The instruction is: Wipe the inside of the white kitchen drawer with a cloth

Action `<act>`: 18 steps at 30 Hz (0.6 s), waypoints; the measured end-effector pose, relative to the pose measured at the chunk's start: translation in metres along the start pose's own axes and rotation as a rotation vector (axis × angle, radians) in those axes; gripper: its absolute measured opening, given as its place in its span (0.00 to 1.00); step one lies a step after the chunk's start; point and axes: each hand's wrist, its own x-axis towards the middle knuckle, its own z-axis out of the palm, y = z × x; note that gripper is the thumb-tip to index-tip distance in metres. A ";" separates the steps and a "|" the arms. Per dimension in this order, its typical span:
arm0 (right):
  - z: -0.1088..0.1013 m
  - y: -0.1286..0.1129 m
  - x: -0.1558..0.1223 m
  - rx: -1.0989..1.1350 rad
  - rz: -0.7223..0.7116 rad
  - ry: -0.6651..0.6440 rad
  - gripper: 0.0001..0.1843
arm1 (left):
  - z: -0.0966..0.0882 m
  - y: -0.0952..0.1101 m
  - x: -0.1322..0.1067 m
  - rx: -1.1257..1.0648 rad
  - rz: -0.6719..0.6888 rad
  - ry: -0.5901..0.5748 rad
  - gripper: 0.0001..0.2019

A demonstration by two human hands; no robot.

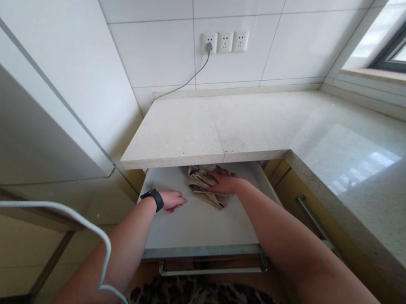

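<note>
A pulled-out white drawer (193,227) lies under the counter, and both of my hands are inside it. My right hand (223,180) is closed on a folded brown-and-beige cloth (200,177) with dark patterned parts, towards the back of the drawer. Part of the cloth is hidden under the fingers. To the left, my left hand (173,201), with a black watch on its wrist, hovers over or rests on the drawer bottom; which of these I cannot tell. Its fingers are curled together, and nothing shows in them. A gap separates it from the cloth.
The stone countertop (258,122) overhangs the drawer's back. A metal handle (210,271) runs along the drawer front. On the right, another handle (313,220) sits on a yellow cabinet. A white cable (70,210) crosses the lower left. Wall sockets (225,42) hold one plug.
</note>
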 end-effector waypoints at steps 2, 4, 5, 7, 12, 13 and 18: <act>0.000 0.000 0.000 0.004 -0.002 -0.006 0.53 | 0.000 0.000 0.000 0.003 0.001 -0.002 0.15; 0.000 0.000 0.000 0.004 0.000 -0.008 0.54 | 0.000 0.000 0.001 0.006 0.002 -0.005 0.15; 0.000 -0.001 0.000 0.002 0.002 -0.008 0.54 | 0.000 0.000 0.000 0.006 0.002 -0.006 0.15; 0.000 -0.001 0.001 -0.003 0.009 -0.005 0.54 | 0.000 0.000 0.000 0.006 0.005 -0.006 0.15; 0.001 0.000 0.002 -0.007 0.009 -0.009 0.55 | 0.000 0.001 -0.001 0.010 0.004 -0.009 0.15; 0.001 0.000 0.002 -0.007 0.006 -0.010 0.55 | 0.000 0.001 -0.001 0.010 0.003 -0.010 0.15; 0.000 -0.001 0.001 -0.010 0.004 -0.012 0.54 | 0.000 0.002 -0.002 0.006 0.006 -0.011 0.14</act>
